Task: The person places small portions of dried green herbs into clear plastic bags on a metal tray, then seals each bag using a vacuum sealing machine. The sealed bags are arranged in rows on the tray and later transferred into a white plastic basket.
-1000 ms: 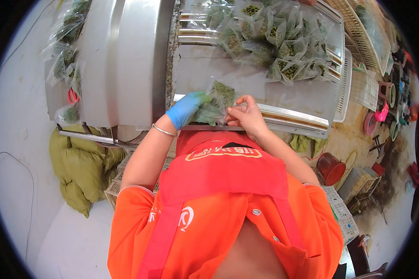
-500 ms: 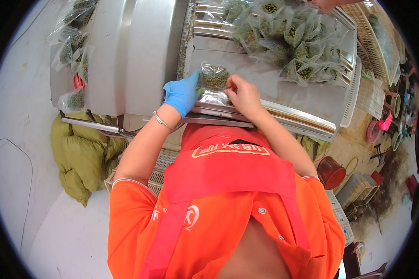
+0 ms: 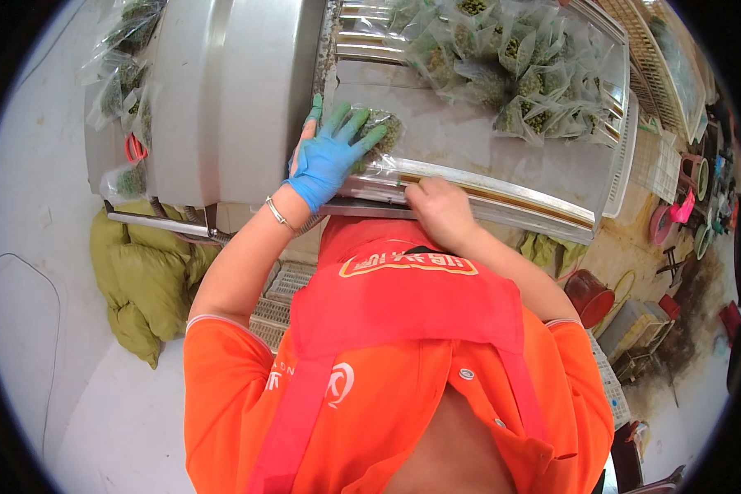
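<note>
My left hand [image 3: 325, 160] wears a blue glove, green at the fingertips. Its fingers are spread over a clear plastic bag [image 3: 387, 140] of small green pellets or berries, partly covering it. The bag lies on the steel bed [image 3: 449, 136] of a machine, its flat end toward the metal bar [image 3: 502, 195] along the near edge. My bare right hand [image 3: 440, 207] is at that bar beside the bag's flat end, with its fingers curled in. Whether it pinches the plastic is hidden.
Several similar filled bags [image 3: 535, 86] crowd the bed's far right. Left of the bed stands a rounded steel cover [image 3: 263, 90], with more bags [image 3: 128, 78] and red-handled scissors [image 3: 135, 148] beyond. Olive-green sacks [image 3: 148, 280] and a red bucket [image 3: 589, 298] are on the floor.
My left hand has gone from gripping the bag's left side to spreading over it. My right hand has left the bag's right side and come nearer, down to the front bar.
</note>
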The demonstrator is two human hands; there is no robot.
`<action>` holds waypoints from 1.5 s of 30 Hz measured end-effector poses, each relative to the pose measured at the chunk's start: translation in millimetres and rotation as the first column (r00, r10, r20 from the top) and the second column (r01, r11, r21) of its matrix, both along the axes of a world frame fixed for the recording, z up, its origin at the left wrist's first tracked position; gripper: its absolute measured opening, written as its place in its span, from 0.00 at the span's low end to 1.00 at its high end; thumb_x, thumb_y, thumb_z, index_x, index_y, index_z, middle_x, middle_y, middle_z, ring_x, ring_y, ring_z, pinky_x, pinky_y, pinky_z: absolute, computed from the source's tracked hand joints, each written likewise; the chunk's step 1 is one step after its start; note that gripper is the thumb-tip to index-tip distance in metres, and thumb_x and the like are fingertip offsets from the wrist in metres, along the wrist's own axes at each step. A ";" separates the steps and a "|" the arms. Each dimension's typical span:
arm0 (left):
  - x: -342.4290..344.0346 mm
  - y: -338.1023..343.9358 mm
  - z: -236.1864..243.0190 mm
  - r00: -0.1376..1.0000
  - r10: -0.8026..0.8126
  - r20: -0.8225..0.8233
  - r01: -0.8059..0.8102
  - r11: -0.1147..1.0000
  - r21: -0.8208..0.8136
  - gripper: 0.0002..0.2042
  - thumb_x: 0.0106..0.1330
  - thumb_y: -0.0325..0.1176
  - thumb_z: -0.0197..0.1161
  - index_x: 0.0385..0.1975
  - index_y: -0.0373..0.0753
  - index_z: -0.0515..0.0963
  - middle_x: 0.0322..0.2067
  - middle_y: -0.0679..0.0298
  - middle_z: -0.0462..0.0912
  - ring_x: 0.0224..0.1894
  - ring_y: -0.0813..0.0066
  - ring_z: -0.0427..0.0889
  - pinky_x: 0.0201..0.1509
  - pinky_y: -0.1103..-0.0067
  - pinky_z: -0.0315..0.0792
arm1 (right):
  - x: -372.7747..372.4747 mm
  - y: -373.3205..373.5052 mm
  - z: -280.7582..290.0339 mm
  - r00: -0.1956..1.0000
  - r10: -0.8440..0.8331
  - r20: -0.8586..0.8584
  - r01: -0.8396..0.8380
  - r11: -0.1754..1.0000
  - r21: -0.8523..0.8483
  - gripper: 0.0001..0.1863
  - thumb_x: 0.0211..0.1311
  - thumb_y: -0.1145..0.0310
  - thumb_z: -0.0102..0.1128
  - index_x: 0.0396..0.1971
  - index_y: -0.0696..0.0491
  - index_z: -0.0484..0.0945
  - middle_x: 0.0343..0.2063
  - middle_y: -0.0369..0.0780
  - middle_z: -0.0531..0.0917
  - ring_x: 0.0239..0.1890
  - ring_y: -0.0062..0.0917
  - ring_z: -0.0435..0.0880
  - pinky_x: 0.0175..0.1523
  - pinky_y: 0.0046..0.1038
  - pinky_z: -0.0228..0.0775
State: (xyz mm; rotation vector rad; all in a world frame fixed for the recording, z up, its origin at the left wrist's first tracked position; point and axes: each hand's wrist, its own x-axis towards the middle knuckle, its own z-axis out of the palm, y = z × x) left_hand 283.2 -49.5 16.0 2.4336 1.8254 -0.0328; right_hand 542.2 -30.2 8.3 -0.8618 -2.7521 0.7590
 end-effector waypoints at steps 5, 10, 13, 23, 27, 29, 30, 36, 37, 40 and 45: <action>-0.9 3.0 -1.3 0.998 -0.046 -0.049 0.047 0.999 0.005 0.31 0.59 0.32 0.61 0.66 0.64 0.70 0.64 0.63 0.73 0.65 0.58 0.72 0.75 0.48 0.51 | 0.6 36.6 -4.4 0.995 -0.075 -0.072 0.080 0.995 0.060 0.08 0.52 0.71 0.62 0.33 0.50 0.78 0.29 0.38 0.78 0.34 0.36 0.79 0.35 0.37 0.71; 7.0 -6.0 3.0 1.000 0.007 0.018 -0.010 0.989 0.148 0.28 0.56 0.34 0.66 0.60 0.60 0.76 0.58 0.64 0.77 0.60 0.59 0.75 0.71 0.52 0.59 | -0.2 50.6 9.4 0.906 -0.384 -0.176 0.359 0.920 -0.156 0.07 0.59 0.69 0.63 0.37 0.52 0.77 0.36 0.41 0.79 0.38 0.42 0.81 0.38 0.41 0.75; 29.6 -8.3 16.1 0.974 0.067 0.217 -0.094 0.989 0.116 0.26 0.54 0.36 0.70 0.57 0.56 0.79 0.53 0.64 0.80 0.55 0.61 0.78 0.65 0.60 0.66 | -13.5 87.4 16.5 0.774 -0.593 -0.222 0.595 0.801 -0.063 0.08 0.62 0.70 0.64 0.40 0.53 0.77 0.34 0.41 0.77 0.29 0.39 0.81 0.33 0.38 0.75; 73.0 46.3 0.3 -0.568 0.783 0.254 0.156 0.405 -0.901 0.25 0.73 0.47 0.60 0.54 0.27 0.76 0.50 0.57 0.82 0.51 0.69 0.80 0.55 0.71 0.77 | 29.2 59.5 19.6 0.907 -0.278 -0.316 0.279 0.959 -0.041 0.06 0.63 0.75 0.59 0.39 0.52 0.77 0.40 0.43 0.76 0.31 0.43 0.82 0.34 0.39 0.77; 89.9 41.5 -22.3 0.019 0.880 0.474 0.044 0.473 -0.880 0.23 0.68 0.45 0.65 0.48 0.26 0.79 0.42 0.55 0.84 0.43 0.74 0.79 0.49 0.74 0.74 | 60.4 21.3 14.6 0.854 -0.453 -0.257 0.370 0.875 -0.313 0.07 0.63 0.76 0.61 0.40 0.54 0.78 0.41 0.42 0.79 0.32 0.33 0.83 0.34 0.32 0.77; 95.5 38.2 -31.9 0.042 0.912 0.408 0.114 0.402 -0.909 0.19 0.68 0.38 0.65 0.51 0.28 0.78 0.43 0.58 0.84 0.46 0.72 0.82 0.50 0.73 0.78 | 69.2 9.7 2.1 0.675 -0.724 -0.141 0.557 0.625 -0.547 0.07 0.64 0.75 0.62 0.41 0.55 0.76 0.39 0.40 0.81 0.32 0.26 0.84 0.34 0.28 0.77; 98.3 38.5 -29.7 0.012 0.929 0.370 0.148 0.365 -0.919 0.18 0.68 0.36 0.65 0.51 0.28 0.78 0.43 0.59 0.84 0.45 0.73 0.83 0.49 0.75 0.78 | 64.9 19.8 16.5 0.514 -0.846 0.143 0.418 0.101 -0.903 0.10 0.65 0.74 0.63 0.42 0.56 0.73 0.37 0.40 0.83 0.32 0.20 0.83 0.32 0.23 0.76; 73.5 49.8 3.6 0.092 0.915 0.392 0.271 0.355 -0.894 0.15 0.69 0.29 0.62 0.53 0.31 0.75 0.42 0.57 0.84 0.36 0.72 0.85 0.41 0.72 0.82 | 65.1 57.9 21.5 0.600 -0.755 0.263 0.206 -0.171 -0.963 0.14 0.60 0.80 0.65 0.40 0.54 0.69 0.25 0.36 0.81 0.24 0.18 0.79 0.26 0.19 0.70; 71.2 50.2 13.4 0.118 0.915 0.386 0.240 0.351 -0.905 0.16 0.69 0.29 0.61 0.54 0.32 0.74 0.40 0.56 0.84 0.35 0.72 0.85 0.40 0.72 0.82 | 66.2 63.1 22.0 0.635 -0.739 0.227 0.174 -0.149 -0.973 0.14 0.60 0.80 0.65 0.40 0.53 0.70 0.23 0.36 0.81 0.24 0.18 0.79 0.25 0.19 0.69; 68.7 48.5 24.0 0.322 0.844 0.429 0.064 0.432 -0.899 0.24 0.68 0.38 0.65 0.60 0.37 0.69 0.38 0.55 0.85 0.31 0.66 0.87 0.35 0.70 0.80 | 53.0 73.9 19.6 0.740 -0.640 0.209 0.307 0.044 -0.951 0.13 0.58 0.81 0.62 0.39 0.52 0.71 0.21 0.36 0.80 0.23 0.20 0.79 0.26 0.22 0.69; 81.4 39.9 -3.2 0.958 0.258 0.124 -0.204 0.919 -0.337 0.29 0.57 0.49 0.72 0.55 0.44 0.71 0.43 0.60 0.84 0.34 0.56 0.86 0.32 0.65 0.77 | 42.7 66.9 -24.9 0.863 -0.504 0.023 0.453 0.754 -0.475 0.14 0.54 0.75 0.64 0.41 0.51 0.73 0.27 0.41 0.81 0.31 0.36 0.81 0.36 0.34 0.74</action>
